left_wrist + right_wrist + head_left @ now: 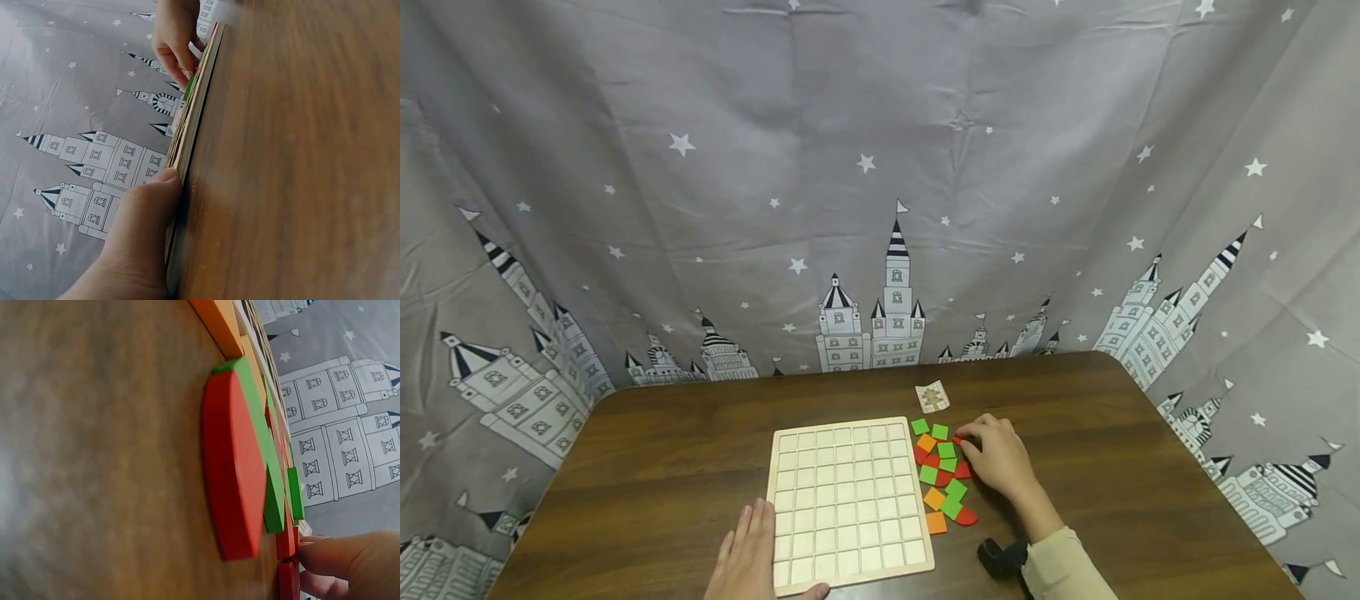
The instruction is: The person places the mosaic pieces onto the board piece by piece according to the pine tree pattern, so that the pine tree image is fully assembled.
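Note:
A light wooden grid board (850, 500) lies on the table with bare squares. My left hand (747, 554) rests at its near left corner, fingers straight along the left side. The left thumb (147, 203) touches the board's edge. Right of the board is a loose cluster of flat green, orange and red pieces, among them a green tile (946, 450) and a red rounded piece (234, 469). At the cluster's far right, my right hand (1000, 457) pinches a small red piece (957, 439) between thumb and fingers; most of it is hidden.
A small patterned card (932, 397) lies beyond the pieces. Near the right forearm sits a black object (997, 558), partly hidden by the sleeve. Behind the table's far edge hangs a grey curtain (737, 208) with castles and stars.

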{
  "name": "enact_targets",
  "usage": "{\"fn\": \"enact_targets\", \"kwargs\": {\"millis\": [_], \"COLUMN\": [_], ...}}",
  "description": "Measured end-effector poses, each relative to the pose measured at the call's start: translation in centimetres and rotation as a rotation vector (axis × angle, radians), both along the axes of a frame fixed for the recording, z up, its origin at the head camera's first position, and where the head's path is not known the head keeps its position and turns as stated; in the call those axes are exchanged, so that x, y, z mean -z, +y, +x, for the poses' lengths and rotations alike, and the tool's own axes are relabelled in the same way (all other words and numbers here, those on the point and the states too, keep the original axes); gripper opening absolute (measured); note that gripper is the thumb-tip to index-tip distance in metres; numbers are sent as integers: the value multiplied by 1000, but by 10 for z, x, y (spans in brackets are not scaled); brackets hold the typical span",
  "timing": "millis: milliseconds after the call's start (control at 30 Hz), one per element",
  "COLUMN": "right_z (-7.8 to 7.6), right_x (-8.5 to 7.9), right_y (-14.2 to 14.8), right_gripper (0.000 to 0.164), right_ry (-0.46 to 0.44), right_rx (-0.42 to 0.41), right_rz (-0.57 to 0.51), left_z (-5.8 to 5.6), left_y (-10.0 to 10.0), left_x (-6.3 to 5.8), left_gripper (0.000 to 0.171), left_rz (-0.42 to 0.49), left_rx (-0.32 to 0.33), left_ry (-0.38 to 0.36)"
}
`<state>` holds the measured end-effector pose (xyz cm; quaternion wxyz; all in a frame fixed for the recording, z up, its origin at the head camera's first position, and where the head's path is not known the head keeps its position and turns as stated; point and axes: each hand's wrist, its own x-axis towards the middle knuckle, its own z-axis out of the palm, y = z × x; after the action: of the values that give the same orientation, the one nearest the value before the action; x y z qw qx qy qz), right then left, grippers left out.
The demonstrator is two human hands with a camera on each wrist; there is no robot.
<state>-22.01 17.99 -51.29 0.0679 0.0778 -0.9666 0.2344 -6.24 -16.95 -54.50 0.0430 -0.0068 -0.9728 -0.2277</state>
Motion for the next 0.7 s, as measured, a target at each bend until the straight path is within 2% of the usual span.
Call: {"fn": "enact_targets", "kwargs": {"millis": [267,700], "right_z": [-2,-3], "right_x": [0,-1], "right_y": [0,-1], "right_gripper": [28,22], "right_ry": [-31,8], "right_rx": [39,3], "right_rz": [4,48], "left_z": [0,1], "left_y": [0,0], "left_x": [0,0], "left_gripper": [139,141], "left_rz": [-2,-40], "left_rx": [-5,-14], "left_ry": [-2,3]}}
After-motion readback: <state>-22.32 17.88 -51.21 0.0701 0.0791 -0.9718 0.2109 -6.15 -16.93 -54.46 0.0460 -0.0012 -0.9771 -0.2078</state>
